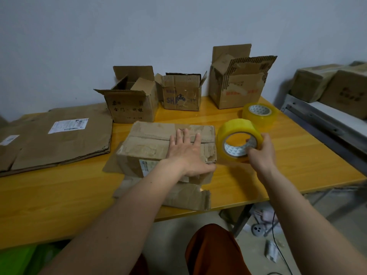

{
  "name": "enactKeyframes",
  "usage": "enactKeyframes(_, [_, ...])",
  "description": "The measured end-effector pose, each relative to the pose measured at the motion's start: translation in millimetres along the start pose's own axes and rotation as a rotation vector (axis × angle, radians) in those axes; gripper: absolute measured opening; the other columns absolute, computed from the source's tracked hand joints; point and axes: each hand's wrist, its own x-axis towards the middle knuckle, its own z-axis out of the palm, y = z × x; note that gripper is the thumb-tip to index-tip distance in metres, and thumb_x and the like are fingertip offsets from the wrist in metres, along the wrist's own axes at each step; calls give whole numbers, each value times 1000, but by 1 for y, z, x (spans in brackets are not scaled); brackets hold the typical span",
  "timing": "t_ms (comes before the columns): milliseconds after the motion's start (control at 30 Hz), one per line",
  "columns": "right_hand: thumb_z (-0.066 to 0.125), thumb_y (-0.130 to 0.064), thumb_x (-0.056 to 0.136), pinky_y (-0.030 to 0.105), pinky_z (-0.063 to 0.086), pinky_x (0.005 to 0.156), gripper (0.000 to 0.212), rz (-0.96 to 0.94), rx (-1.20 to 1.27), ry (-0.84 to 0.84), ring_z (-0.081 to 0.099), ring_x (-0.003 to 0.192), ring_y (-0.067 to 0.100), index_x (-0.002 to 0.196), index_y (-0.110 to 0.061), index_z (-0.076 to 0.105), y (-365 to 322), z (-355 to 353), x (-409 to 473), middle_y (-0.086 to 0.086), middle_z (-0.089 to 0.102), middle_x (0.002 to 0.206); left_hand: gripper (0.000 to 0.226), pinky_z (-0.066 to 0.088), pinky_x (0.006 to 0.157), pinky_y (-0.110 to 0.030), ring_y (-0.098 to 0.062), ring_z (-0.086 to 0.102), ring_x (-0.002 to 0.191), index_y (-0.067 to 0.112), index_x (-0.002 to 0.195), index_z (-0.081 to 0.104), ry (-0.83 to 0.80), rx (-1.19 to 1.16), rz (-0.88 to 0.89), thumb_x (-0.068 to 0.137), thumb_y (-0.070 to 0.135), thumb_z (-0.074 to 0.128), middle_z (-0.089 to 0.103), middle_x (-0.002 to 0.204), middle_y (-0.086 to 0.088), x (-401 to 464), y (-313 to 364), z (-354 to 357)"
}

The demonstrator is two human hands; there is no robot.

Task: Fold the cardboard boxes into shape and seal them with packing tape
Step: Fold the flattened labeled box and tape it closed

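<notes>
A worn cardboard box [151, 143] lies in the middle of the yellow wooden table [59, 191], its top flaps folded down. My left hand [188, 153] presses flat on the right part of the top, fingers straight and spread. Just right of the box, my right hand [260, 151] grips a yellow roll of packing tape [238, 137] held upright above the table, fingers hooked through its core. A loose torn flap of the box [178, 193] spreads toward me on the table.
A second tape roll [259, 114] lies behind the first. Three open boxes [133, 100] [181, 92] [236, 82] stand along the wall. Flattened cardboard [59, 139] covers the left of the table. A metal shelf with more boxes [337, 86] stands at right.
</notes>
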Motion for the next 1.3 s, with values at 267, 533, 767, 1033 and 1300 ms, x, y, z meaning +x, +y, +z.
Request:
enactKeyframes(267, [75, -13, 72, 23, 54, 73, 45, 51, 267, -771, 68, 97, 22, 114, -6, 59, -14, -34, -18, 8, 72, 104, 85, -7, 119, -37, -5, -10, 145, 32, 152, 1, -53, -166, 277, 86, 14, 51, -6, 160, 15, -1, -26, -10])
enactKeyframes(533, [73, -53, 72, 36, 56, 87, 71, 190, 323, -880, 66, 104, 29, 120, -2, 60, -21, -22, -32, 16, 68, 114, 60, 14, 116, -40, -17, 20, 137, 46, 145, 26, 237, -166, 250, 95, 27, 53, 28, 146, 6, -13, -34, 1])
enactKeyframes(767, [61, -37, 76, 42, 51, 87, 61, 271, 269, -843, 63, 94, 31, 115, 11, 60, -40, 5, -57, 32, 61, 114, 59, 18, 115, -38, -20, 27, 136, 46, 147, 19, 331, -33, 181, 100, 22, 44, 32, 151, 3, -6, -51, 5])
enactKeyframes(1033, [64, -39, 86, 30, 53, 58, 41, 340, 236, -785, 61, 68, 21, 98, 0, 65, -52, 35, -73, 14, 65, 79, 59, 37, 103, -40, -22, 22, 138, 45, 147, 22, 321, -91, 35, 100, 16, 42, 28, 153, 2, 4, -58, 8])
enactKeyframes(1300, [62, -48, 85, 38, 52, 74, 39, 276, 144, -784, 62, 78, 25, 90, -9, 64, -51, 36, -83, 11, 64, 83, 71, 29, 106, -25, -18, 31, 136, 29, 147, 30, 640, -767, -326, 88, 0, 58, 28, 151, -1, -15, -43, 15])
